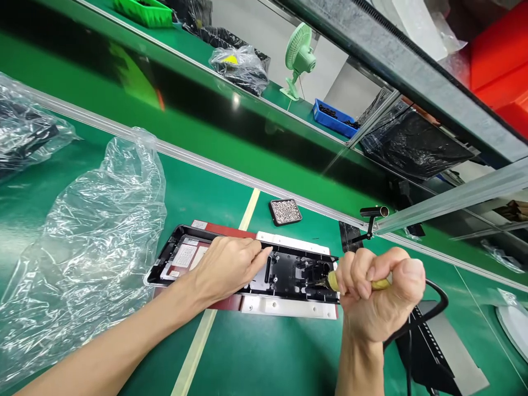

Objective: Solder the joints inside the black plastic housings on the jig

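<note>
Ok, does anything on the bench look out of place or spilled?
Nothing spilled that I can see; the small parts sit in their tray. The crumpled bag looks untidy, sprawled loose beside the housing.

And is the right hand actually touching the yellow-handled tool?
Touching. The head view shows the right hand closed around the yellow-handled tool, its handle showing on both sides of the grip.

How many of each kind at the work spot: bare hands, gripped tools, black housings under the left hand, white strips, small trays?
Bare hands (left hand, right hand): 2
Yellow-handled hand tool: 1
Long black plastic housing: 1
White rectangular strips: 2
Small black rectangular tray of silvery pieces: 1
Total: 7
</note>
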Tool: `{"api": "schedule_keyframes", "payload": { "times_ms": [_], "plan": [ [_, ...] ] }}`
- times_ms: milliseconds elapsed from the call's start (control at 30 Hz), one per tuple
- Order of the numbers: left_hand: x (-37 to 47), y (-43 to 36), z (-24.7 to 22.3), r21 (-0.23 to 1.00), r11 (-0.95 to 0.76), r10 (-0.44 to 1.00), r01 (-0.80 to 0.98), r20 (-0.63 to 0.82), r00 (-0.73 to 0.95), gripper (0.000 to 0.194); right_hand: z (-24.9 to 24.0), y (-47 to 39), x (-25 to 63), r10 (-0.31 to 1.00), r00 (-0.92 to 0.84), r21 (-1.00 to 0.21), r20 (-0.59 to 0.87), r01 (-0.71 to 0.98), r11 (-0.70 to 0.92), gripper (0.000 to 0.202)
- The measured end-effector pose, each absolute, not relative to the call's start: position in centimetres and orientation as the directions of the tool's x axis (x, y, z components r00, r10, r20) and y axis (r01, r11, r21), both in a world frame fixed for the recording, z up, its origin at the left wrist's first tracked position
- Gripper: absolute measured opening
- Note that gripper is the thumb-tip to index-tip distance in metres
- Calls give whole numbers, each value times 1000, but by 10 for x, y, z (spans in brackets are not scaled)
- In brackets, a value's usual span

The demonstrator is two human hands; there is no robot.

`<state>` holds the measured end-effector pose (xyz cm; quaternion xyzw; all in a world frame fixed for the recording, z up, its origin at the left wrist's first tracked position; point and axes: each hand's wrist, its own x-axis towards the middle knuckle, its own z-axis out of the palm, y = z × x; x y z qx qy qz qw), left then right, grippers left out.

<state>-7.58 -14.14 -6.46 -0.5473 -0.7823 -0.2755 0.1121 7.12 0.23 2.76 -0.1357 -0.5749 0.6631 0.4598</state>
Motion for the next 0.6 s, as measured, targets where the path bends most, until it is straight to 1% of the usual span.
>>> {"api": "schedule_keyframes", "payload": {
  "times_ms": [167, 433, 600],
  "plan": [
    [-75, -141, -67, 302, 267, 824, 915, 421, -379, 39, 27, 1, 72, 775, -528, -886, 347, -455, 88, 39],
    [-75, -141, -66, 314, 270, 830, 910, 403, -386, 37, 26, 3, 73, 784, -516, -883, 345, -460, 86, 37],
    [-77, -142, -65, 294, 306, 856, 905, 331, -397, 37, 23, 8, 75, 692, -580, -856, 431, -505, 109, 36]
  ]
}}
